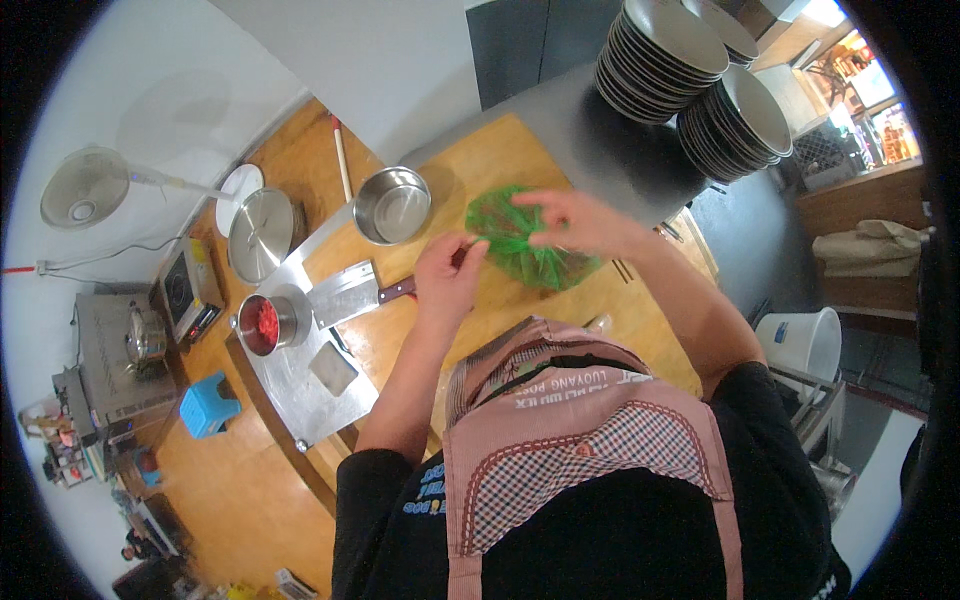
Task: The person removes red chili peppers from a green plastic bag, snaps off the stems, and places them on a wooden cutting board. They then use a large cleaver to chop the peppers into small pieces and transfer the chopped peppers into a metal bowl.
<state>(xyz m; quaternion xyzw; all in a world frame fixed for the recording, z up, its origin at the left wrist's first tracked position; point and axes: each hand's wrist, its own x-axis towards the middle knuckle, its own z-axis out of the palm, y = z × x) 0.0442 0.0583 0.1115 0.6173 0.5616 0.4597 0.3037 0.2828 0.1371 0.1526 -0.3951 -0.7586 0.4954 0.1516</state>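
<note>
A green plastic bag [551, 268], thin and see-through with contents inside, lies on the wooden board [637, 322] before me. Its upper part is gathered and crumpled. At the bag's left edge, my left hand [448, 276] pinches what looks like a bit of the green plastic between thumb and forefinger. Over the bag hovers my right hand [581, 221], blurred, with thumb and forefinger spread apart. Just left of my left hand lies a cleaver [345, 295] with a dark riveted handle; that hand partly hides the handle's end.
An empty steel pot [392, 206] stands behind the cleaver. A small pot [266, 326] with red contents rests on a metal sheet [300, 409] at left, near a lidded pot [260, 234]. Tall stacks of plates [660, 60] occupy the back right. A white bucket [799, 341] is at right.
</note>
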